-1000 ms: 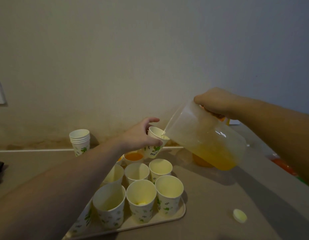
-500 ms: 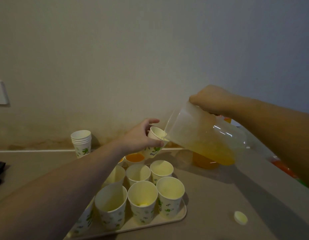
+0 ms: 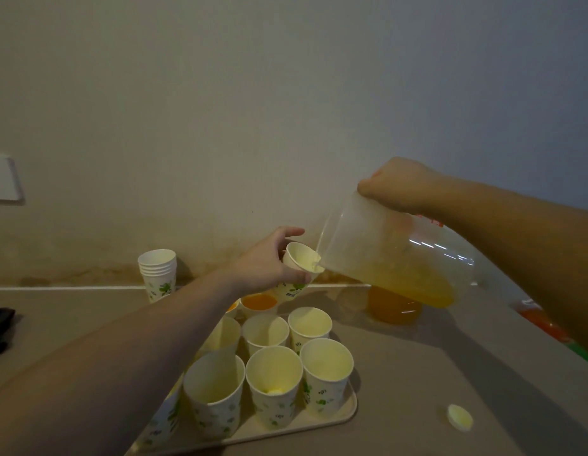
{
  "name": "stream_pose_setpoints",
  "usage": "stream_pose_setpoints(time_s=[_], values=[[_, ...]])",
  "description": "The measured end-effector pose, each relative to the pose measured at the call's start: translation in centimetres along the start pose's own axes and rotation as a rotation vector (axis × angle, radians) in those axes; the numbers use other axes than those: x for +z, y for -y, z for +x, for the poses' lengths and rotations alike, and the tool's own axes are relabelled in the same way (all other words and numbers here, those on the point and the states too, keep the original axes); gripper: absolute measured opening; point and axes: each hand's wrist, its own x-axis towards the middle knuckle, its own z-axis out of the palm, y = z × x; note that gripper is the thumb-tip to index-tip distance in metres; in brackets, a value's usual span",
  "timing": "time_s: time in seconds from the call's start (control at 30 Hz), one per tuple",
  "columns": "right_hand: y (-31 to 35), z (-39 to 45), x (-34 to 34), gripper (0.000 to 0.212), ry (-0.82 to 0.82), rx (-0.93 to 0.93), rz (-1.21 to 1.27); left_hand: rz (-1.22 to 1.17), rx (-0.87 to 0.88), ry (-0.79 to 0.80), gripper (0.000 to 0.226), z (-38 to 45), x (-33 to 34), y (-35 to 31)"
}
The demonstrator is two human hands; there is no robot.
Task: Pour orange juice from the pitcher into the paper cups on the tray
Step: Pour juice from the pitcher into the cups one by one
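At centre frame the left hand has its grip wrapped around a tilted paper cup, lifted above the tray on the bench. The right hand, upper right, grips the pitcher closed at its top, spout touching the cup's rim. Juice pools low in the pitcher; tipped faster, it would likely surge and overshoot the small mouth, splashing onto the tray cups below. Squeezing the thin cup could buckle it.
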Motion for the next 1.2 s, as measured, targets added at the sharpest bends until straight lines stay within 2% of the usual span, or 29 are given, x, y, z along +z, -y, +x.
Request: stream_pose_setpoints(time_s=[1.2], values=[[-0.03,0.18,-0.46,0.037,0.01,-0.043,-0.048,-0.009,0.01,0.011,0.099,0.2,0.54,0.56]])
